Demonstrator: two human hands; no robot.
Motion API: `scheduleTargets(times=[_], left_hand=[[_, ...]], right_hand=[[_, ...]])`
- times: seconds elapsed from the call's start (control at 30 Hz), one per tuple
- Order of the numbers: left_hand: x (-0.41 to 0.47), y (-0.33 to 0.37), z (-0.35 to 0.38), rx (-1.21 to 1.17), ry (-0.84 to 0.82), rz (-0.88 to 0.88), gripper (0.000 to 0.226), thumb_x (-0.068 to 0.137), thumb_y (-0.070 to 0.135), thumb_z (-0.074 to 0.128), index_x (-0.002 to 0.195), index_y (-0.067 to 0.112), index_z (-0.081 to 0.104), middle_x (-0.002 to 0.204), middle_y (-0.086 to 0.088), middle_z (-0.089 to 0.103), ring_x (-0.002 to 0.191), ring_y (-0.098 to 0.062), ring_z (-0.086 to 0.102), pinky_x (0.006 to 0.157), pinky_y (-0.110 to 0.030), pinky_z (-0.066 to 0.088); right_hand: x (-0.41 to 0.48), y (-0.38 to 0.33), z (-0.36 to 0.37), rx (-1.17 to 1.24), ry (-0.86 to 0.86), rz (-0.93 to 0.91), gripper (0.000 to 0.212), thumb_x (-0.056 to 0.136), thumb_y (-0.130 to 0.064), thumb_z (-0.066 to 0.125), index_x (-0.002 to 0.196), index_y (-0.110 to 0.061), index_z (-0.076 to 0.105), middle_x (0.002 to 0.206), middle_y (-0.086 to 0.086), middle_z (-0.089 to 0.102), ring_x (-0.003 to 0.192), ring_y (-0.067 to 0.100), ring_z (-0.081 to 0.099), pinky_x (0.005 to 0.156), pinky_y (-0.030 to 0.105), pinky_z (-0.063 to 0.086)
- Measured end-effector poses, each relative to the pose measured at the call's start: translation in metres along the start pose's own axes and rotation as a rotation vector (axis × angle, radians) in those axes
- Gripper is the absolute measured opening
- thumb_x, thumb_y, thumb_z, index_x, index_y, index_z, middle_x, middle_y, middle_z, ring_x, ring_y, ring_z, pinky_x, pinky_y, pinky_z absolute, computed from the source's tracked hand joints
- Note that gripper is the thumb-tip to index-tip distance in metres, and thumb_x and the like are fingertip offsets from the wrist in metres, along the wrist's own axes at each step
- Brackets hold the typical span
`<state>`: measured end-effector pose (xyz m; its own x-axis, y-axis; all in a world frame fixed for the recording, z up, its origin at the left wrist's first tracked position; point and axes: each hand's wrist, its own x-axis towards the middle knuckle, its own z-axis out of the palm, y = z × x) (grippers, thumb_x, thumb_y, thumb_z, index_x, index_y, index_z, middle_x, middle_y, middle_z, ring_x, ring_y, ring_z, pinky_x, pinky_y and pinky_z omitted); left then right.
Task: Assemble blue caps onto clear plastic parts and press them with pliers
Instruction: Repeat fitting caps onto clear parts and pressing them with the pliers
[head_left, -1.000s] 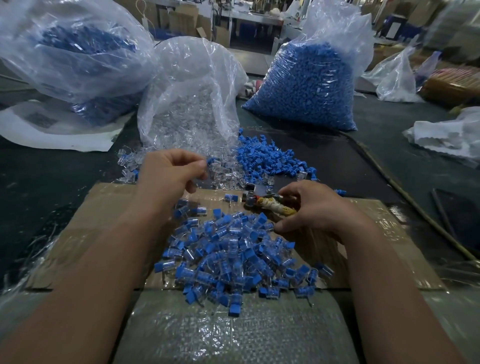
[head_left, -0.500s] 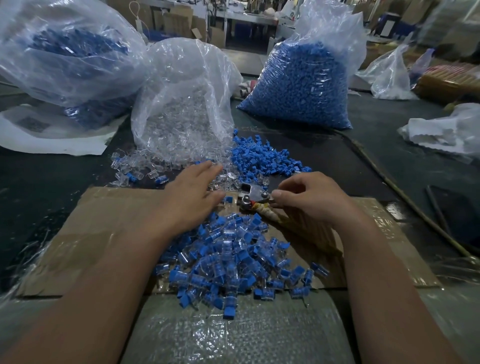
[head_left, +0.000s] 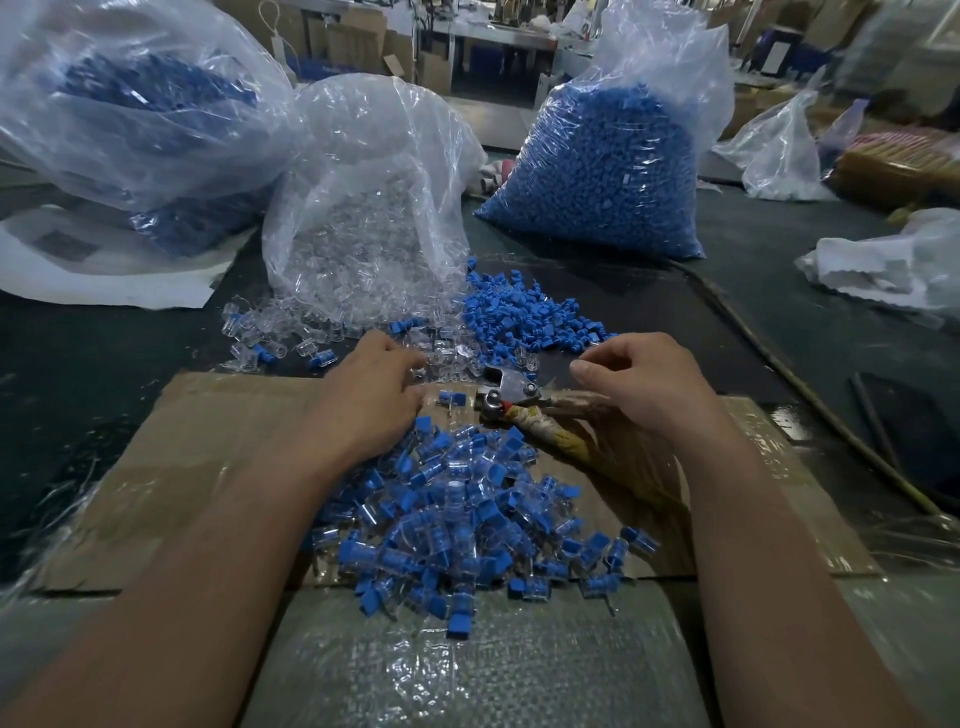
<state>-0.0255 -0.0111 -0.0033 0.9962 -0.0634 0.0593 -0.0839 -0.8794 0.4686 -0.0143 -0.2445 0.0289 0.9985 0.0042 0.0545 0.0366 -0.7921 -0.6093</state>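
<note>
My left hand (head_left: 371, 397) reaches forward over the cardboard, its fingertips among the loose clear plastic parts (head_left: 447, 358); blur hides whether it pinches one. My right hand (head_left: 649, 387) sits over the pliers (head_left: 511, 392), its lower fingers curled round their cloth-wrapped handles, thumb and forefinger stretched toward the loose blue caps (head_left: 524, 317). The metal jaws of the pliers point left and lie on the cardboard. A single assembled piece (head_left: 451, 398) lies just left of the jaws. A heap of assembled blue-and-clear pieces (head_left: 457, 512) lies between my forearms.
Behind stand a bag of clear parts (head_left: 363, 218), a bag of blue caps (head_left: 608, 171) and a third bag (head_left: 130, 104) at the left. The cardboard sheet (head_left: 208, 447) lies on a dark table (head_left: 67, 374). Crumpled plastic (head_left: 893, 265) is at the right.
My left hand dropped from a raised fist to the table and slid forward to the clear parts. My right hand shifted forward along the pliers, which now lie on the cardboard.
</note>
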Motion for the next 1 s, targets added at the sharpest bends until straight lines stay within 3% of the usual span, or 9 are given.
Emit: scheduleTargets(times=[0.13, 0.3, 0.5, 0.63, 0.73, 0.8, 0.93, 1.0], left_hand=[[0.001, 0.000, 0.001, 0.011, 0.017, 0.034, 0.031, 0.093, 0.019, 0.050, 0.123, 0.018, 0.055, 0.130, -0.003, 0.049, 0.113, -0.018, 0.048, 0.097, -0.037, 0.037], [0.002, -0.001, -0.001, 0.000, 0.113, 0.062, 0.020, 0.089, 0.015, 0.058, 0.106, 0.014, 0.067, 0.111, -0.003, 0.058, 0.087, -0.009, 0.044, 0.080, -0.025, 0.036], [0.002, 0.000, -0.001, 0.044, 0.067, 0.029, 0.027, 0.093, 0.017, 0.052, 0.118, 0.018, 0.061, 0.116, -0.004, 0.048, 0.107, -0.018, 0.047, 0.083, -0.023, 0.030], [0.000, 0.001, -0.003, 0.033, 0.113, 0.025, 0.019, 0.090, 0.018, 0.056, 0.105, 0.018, 0.068, 0.098, 0.002, 0.047, 0.094, -0.013, 0.047, 0.079, -0.023, 0.031], [-0.004, 0.006, -0.006, -0.023, 0.201, 0.019, 0.018, 0.088, 0.017, 0.059, 0.103, 0.016, 0.070, 0.103, -0.002, 0.066, 0.084, -0.008, 0.048, 0.078, -0.026, 0.037], [-0.009, 0.008, -0.009, -0.121, 0.307, 0.031, 0.018, 0.087, 0.014, 0.061, 0.103, 0.012, 0.069, 0.098, -0.002, 0.068, 0.079, -0.006, 0.050, 0.079, -0.022, 0.038], [-0.015, 0.012, -0.014, -0.330, 0.362, 0.026, 0.031, 0.085, 0.007, 0.062, 0.114, 0.014, 0.053, 0.083, 0.008, 0.052, 0.073, -0.002, 0.049, 0.061, -0.012, 0.034], [-0.014, 0.013, -0.014, -0.338, 0.345, 0.026, 0.040, 0.085, 0.006, 0.061, 0.123, 0.013, 0.050, 0.083, 0.006, 0.049, 0.075, -0.006, 0.048, 0.067, -0.014, 0.036]], right_hand=[[0.000, 0.001, -0.003, 0.023, 0.042, 0.024, 0.015, 0.087, -0.033, 0.061, 0.094, -0.021, 0.067, 0.074, -0.018, 0.053, 0.071, -0.002, 0.048, 0.058, 0.020, 0.034], [0.001, 0.002, -0.002, 0.024, 0.059, 0.021, 0.011, 0.087, -0.033, 0.061, 0.091, -0.023, 0.066, 0.074, -0.018, 0.053, 0.070, -0.003, 0.047, 0.056, 0.018, 0.034], [0.006, -0.003, 0.008, 0.005, 0.060, -0.056, 0.013, 0.090, -0.027, 0.058, 0.096, -0.021, 0.067, 0.074, -0.019, 0.053, 0.071, -0.003, 0.049, 0.057, 0.015, 0.035], [0.012, -0.009, 0.020, -0.033, 0.005, -0.115, 0.016, 0.091, -0.022, 0.055, 0.101, -0.019, 0.067, 0.080, -0.016, 0.055, 0.071, -0.003, 0.047, 0.065, 0.019, 0.037], [0.016, -0.009, 0.028, -0.097, -0.024, -0.127, 0.018, 0.091, -0.018, 0.056, 0.104, -0.018, 0.068, 0.093, -0.007, 0.062, 0.074, 0.000, 0.048, 0.073, 0.023, 0.038], [0.019, -0.009, 0.032, -0.115, -0.024, -0.119, 0.018, 0.089, -0.015, 0.058, 0.104, -0.018, 0.068, 0.102, -0.003, 0.066, 0.079, 0.002, 0.051, 0.076, 0.024, 0.042], [0.022, -0.010, 0.035, -0.143, -0.041, -0.090, 0.021, 0.086, -0.017, 0.063, 0.106, -0.019, 0.069, 0.107, -0.001, 0.067, 0.088, 0.008, 0.054, 0.085, 0.030, 0.047], [0.023, -0.010, 0.036, -0.150, -0.050, -0.087, 0.020, 0.085, -0.018, 0.064, 0.104, -0.020, 0.069, 0.107, -0.002, 0.067, 0.086, 0.007, 0.054, 0.085, 0.030, 0.047]])
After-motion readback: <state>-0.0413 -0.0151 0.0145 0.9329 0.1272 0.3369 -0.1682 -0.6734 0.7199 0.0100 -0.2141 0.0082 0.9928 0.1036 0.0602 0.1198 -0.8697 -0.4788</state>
